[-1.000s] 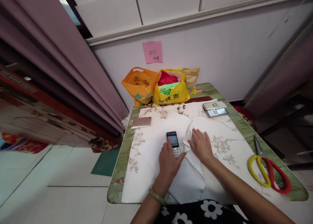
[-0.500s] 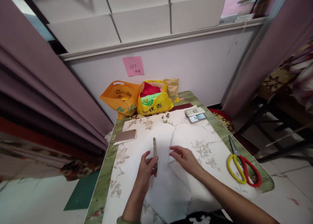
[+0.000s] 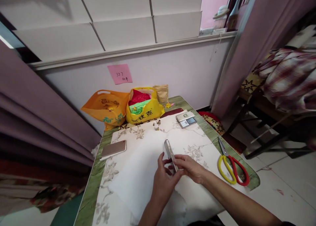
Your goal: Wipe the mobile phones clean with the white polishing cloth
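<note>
My left hand (image 3: pixel 164 178) is closed around a slim silver-grey bar (image 3: pixel 169 149), which stands tilted above the table with its upper end leaning left. What kind of tool or device it is, I cannot make out. From the right, my right hand (image 3: pixel 189 167) grips the same bar, thumb and fingers closed near its lower end. Below both hands lies a thin white sheet (image 3: pixel 133 176), spread over the flower-patterned white cover (image 3: pixel 106 189). My fingers hide the bar's lower part.
Red-and-yellow-handled scissors (image 3: pixel 232 166) lie at the right. A brown phone (image 3: pixel 114 149) is at the left, a keypad phone (image 3: pixel 188 122) at the back right. An orange bag (image 3: pixel 106 109) and a filled yellow bag (image 3: pixel 145 114) stand at the back beside a small white figurine (image 3: pixel 156 125).
My right hand has come over to the bar and now grips it too. The bar has changed its tilt, its top now leaning left. The whole view has shifted rightward.
</note>
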Demonstrator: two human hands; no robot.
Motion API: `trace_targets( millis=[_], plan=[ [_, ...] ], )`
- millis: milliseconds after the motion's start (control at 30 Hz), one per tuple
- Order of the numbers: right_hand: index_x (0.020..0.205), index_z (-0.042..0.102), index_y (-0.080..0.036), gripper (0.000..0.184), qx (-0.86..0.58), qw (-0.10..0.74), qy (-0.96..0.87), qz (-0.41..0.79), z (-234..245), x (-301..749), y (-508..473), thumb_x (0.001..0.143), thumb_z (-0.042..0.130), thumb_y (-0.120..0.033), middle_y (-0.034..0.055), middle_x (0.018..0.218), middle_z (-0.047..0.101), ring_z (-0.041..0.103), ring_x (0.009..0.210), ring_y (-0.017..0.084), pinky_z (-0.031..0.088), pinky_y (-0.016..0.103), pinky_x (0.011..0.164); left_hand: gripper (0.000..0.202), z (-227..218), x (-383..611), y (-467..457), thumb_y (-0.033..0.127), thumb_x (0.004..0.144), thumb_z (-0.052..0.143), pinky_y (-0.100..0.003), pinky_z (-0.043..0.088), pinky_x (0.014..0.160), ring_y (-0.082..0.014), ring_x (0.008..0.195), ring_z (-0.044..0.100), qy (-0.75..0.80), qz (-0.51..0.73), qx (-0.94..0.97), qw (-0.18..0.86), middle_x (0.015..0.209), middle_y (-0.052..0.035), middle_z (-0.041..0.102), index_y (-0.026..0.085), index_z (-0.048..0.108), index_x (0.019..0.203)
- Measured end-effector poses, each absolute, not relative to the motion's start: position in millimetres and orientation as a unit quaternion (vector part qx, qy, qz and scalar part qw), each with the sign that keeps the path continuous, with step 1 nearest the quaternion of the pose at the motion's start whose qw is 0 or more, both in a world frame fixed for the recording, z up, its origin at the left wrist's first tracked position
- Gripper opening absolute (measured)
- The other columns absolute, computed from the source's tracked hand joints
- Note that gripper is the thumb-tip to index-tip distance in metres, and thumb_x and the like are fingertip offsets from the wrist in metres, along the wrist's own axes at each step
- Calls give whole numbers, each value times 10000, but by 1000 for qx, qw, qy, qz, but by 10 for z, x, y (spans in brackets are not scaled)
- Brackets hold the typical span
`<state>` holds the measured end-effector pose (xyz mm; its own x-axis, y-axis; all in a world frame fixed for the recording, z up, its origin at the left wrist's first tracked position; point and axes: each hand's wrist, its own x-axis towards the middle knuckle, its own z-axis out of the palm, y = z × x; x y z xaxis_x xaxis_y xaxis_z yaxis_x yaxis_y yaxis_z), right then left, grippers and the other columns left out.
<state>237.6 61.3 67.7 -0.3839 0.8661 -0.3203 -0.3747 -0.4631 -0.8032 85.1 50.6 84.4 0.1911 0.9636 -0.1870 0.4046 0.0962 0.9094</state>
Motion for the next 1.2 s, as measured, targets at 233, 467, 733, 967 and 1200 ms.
trace_targets(
  millis=[233,467,733,967,1200],
  plan=[
    [1228,591,-169,581,-624,307,-574,432,563,3167,1016,710,686,-416,96,1047,674,640,834,231,481,313,684,619,414,583,495,460,820,565,-461,478,957,-278,1144,551,571,294,685,344,1397,-156,432,189,411,1355],
    [1239,582,-174,564,-629,7,-775,64,546,3962,1670,697,649,-317,136,1217,611,635,958,269,454,321,777,461,-141,-59,340,403,865,510,-497,439,1043,-296,1269,476,619,338,668,236,1409,-153,415,169,494,1262],
    [1127,674,-231,292,-650,100,-753,-22,154,3962,1642,893,499,-238,70,1195,654,617,1045,223,414,324,914,415,-216,-102,274,361,881,498,-503,418,1065,-288,1288,460,608,336,696,183,1394,-153,459,168,537,1246],
    [1140,671,-277,293,-633,108,-765,-47,-8,3779,1511,951,447,-254,49,1148,675,610,1027,202,430,291,839,390,-260,-138,265,334,897,485,-485,444,1047,-270,1277,471,596,322,717,164,1378,-153,470,163,533,1244],
    [1135,675,-310,304,-659,84,-746,-45,38,3828,1641,943,447,-255,17,1132,687,630,993,186,465,268,750,389,-298,-131,236,303,893,496,-490,441,1047,-270,1272,479,590,330,718,167,1372,-156,481,163,536,1254]
  ],
)
